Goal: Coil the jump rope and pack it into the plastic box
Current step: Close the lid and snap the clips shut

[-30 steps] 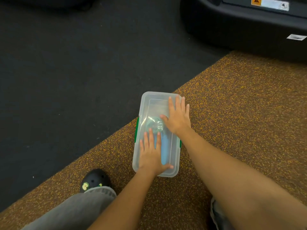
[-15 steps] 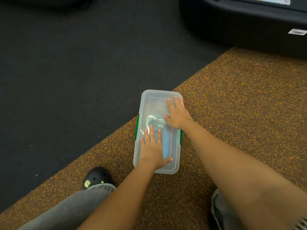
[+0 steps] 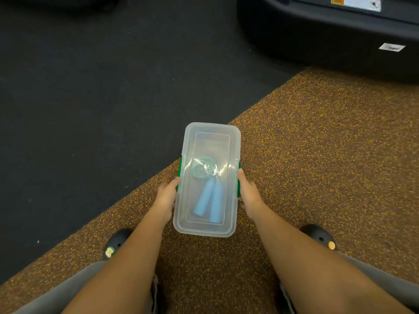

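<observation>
A clear plastic box point(image 3: 191, 225) with its lid on stands on the speckled brown floor mat. Through the lid I see the jump rope point(image 3: 209, 192): a teal coil towards the far end and two light blue handles side by side pointing towards me. My left hand point(image 3: 166, 196) is pressed against the box's left side at the green latch point(image 3: 179, 169). On the opposite side my right hand point(image 3: 248, 192) presses at the right green latch point(image 3: 239, 184). The fingers of both hands are partly hidden behind the box's sides.
The brown mat point(image 3: 317, 155) meets a black floor point(image 3: 90, 87) along a diagonal edge just left of the box. A large black machine base point(image 3: 328, 30) stands at the far right. My two black shoes point(image 3: 115, 244) point(image 3: 319, 237) flank the box near me.
Both hands have left the top of the lid and moved down to the box's left and right sides at the green latches. The rope inside is now in full view.
</observation>
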Motion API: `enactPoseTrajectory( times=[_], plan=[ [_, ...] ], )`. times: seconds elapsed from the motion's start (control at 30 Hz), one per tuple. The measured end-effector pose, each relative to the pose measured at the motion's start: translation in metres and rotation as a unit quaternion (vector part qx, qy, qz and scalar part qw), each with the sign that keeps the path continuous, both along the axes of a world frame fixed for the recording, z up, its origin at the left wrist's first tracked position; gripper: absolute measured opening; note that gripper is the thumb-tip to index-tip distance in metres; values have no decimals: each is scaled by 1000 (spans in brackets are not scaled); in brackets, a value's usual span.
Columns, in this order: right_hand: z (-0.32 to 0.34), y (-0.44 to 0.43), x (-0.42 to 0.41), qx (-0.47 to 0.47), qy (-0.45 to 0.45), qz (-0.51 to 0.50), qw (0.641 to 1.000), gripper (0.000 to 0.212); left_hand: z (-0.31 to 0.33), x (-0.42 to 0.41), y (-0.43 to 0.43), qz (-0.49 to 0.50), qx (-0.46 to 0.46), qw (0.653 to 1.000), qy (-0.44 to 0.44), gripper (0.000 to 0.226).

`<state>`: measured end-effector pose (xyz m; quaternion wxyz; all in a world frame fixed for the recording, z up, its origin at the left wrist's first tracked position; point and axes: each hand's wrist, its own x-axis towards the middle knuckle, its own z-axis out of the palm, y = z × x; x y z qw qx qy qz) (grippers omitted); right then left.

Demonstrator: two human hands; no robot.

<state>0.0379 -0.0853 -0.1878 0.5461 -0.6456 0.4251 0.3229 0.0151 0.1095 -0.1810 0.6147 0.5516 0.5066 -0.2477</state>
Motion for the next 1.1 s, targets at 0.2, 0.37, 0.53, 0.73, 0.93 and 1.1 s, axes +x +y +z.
enactPoseTrajectory(
  times=[0.2,0.37,0.53,0.73,0.93,1.1],
  plan=[
    [2,0,2,-33,-56,-7,998,40,-3,-2,-1,53,4,998,-40,33],
    [9,-7,7,2,-72,-1,997,27,3,2,1,27,-9,997,-69,29],
    [12,-16,8,99,-53,-7,994,30,4,10,2,8,7,996,-94,33],
    [19,-21,19,118,-33,15,992,34,7,15,4,22,-10,997,-73,31],
    [15,-20,25,110,-25,49,992,37,-1,23,9,4,41,997,-64,32],
    [14,-14,32,69,-19,99,992,34,-3,29,8,-38,92,993,-67,35]
  ],
)
